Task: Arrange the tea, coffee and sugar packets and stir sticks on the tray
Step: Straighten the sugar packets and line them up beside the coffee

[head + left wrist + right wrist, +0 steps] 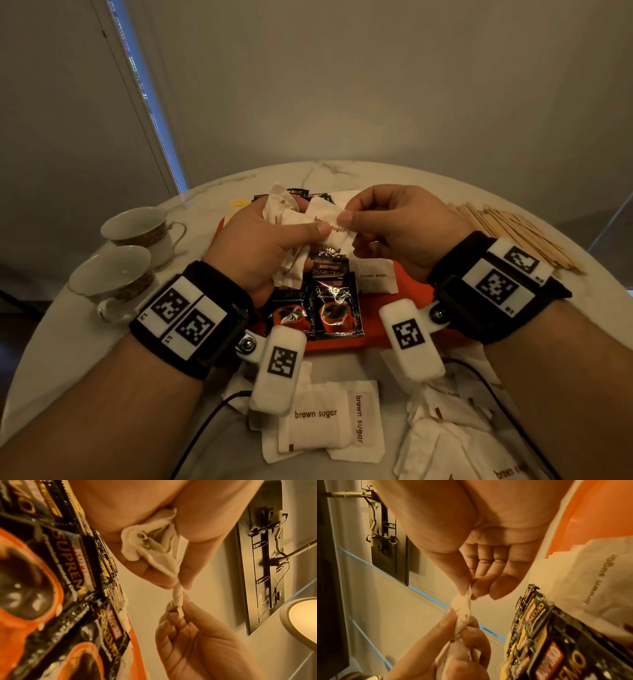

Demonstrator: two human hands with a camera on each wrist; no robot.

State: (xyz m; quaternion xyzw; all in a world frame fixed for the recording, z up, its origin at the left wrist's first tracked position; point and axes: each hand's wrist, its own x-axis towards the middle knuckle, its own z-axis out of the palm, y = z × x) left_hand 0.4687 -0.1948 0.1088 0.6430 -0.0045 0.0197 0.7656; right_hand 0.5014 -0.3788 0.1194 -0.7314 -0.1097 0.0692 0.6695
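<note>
Right hand [397, 229] pinches one end of a white brown sugar packet [329, 226] between thumb and forefinger. Left hand [263, 246] grips a bunch of sugar packets [287, 219] in curled fingers, thumb pressed on the same packet's other end. Both hands held above the orange tray [400, 308]. Left wrist view: the shared packet [178, 599] seen edge-on, stretched between the two sets of fingertips.

On the tray beneath: black coffee sachets [337, 308] in overlapping rows, labelled SUPREMO, running toward the far edge. One sugar packet on tray [373, 275] lies just beside the sachets on the right.

Round marble table [68, 342] under the tray. Loose sugar packets [325, 421] lie on the near side, off the tray, more heaped to the right. Wooden stir sticks [513, 236] piled on the table far right, off the tray. Two teacups [137, 246] at left.
</note>
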